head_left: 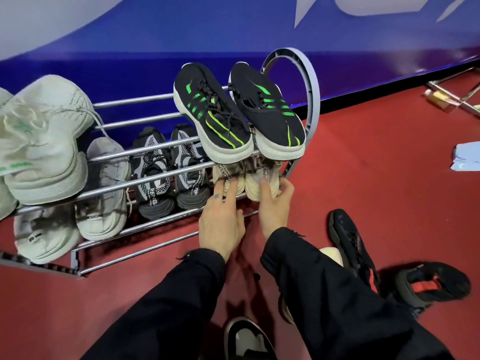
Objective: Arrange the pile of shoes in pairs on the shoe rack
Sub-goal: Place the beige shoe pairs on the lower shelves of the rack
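A metal shoe rack (pixel 145 154) stands against a blue wall. On its top tier sit a black pair with green stripes (pixel 233 113) at the right and pale green-white shoes (pixel 44 141) at the left. The lower tier holds a white pair (pixel 101 193), a black-and-grey pair (pixel 168 175) and a cream pair (pixel 249 180) at the right end. My left hand (pixel 220 219) rests its fingers on the heel of the left cream shoe. My right hand (pixel 272 203) wraps the heel of the right cream shoe.
On the red floor to the right lie a black shoe (pixel 350 245) and a black-and-red shoe (pixel 431 287). A black-and-white shoe (pixel 246 339) sits near the bottom edge. A light blue cloth (pixel 467 157) and a metal stand (pixel 454 97) lie at the far right.
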### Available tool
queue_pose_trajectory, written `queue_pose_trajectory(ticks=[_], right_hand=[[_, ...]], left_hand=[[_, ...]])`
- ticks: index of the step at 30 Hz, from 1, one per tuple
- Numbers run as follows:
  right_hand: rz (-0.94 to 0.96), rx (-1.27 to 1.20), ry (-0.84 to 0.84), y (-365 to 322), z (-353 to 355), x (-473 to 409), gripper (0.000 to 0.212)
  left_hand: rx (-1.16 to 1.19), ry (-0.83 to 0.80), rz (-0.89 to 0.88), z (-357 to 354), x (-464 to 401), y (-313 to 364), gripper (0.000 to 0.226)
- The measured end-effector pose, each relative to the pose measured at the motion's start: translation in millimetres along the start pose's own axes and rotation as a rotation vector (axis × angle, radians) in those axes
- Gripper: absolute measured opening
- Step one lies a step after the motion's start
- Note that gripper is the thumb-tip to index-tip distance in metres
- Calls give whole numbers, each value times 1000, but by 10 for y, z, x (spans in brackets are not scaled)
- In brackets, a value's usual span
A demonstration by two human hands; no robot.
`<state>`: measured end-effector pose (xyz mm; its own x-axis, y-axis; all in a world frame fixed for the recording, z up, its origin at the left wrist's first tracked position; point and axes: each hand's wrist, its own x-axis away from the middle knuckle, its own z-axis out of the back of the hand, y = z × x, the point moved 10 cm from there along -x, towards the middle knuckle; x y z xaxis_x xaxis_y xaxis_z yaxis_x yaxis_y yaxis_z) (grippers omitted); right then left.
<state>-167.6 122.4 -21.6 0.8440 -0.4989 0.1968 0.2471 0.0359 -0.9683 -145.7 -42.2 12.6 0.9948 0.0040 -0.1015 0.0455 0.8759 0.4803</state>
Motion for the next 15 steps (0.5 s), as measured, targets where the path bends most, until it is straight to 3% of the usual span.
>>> queue_pose_trajectory(ticks=[4,10,15], right_hand=[[73,-62,42,-27,-32,32,47],[100,-189,235,-158,16,136,40],[159,-222,232,-213,60,260,38]], left_hand=[[1,-18,-13,15,-3,12,80],[10,-35,-31,17,17,-6,81],[14,-32,-29,24,10,1,80]])
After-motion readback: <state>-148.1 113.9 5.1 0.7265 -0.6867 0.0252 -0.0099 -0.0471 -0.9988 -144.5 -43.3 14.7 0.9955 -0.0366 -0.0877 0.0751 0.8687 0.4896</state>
